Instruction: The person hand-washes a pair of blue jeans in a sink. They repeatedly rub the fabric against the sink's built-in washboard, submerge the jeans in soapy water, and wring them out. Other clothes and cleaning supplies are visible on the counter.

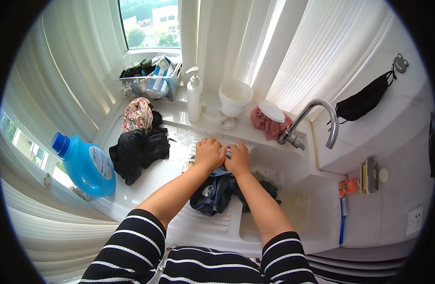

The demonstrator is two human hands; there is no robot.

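Note:
Dark blue denim clothing (212,193) lies bunched on the ridged washboard (220,221) of a white laundry sink, its right end trailing over the basin edge. My left hand (210,153) and my right hand (237,160) are side by side at the far end of the bundle, fingers curled down on the cloth. Both appear to grip it, though the fingertips are partly hidden. A cream-coloured piece with print (187,165) shows beside my left hand; I cannot tell what it is. Dark wet cloth (269,188) sits in the cloudy water of the basin (317,208).
Black clothes (140,152) and a blue detergent bottle (87,165) stand left. Behind are a clear bin (169,90), a white pump bottle (194,99), a white tub (235,97) and pink cloth (269,124). A chrome faucet (332,123) arches at right; a blue brush (343,220) hangs there.

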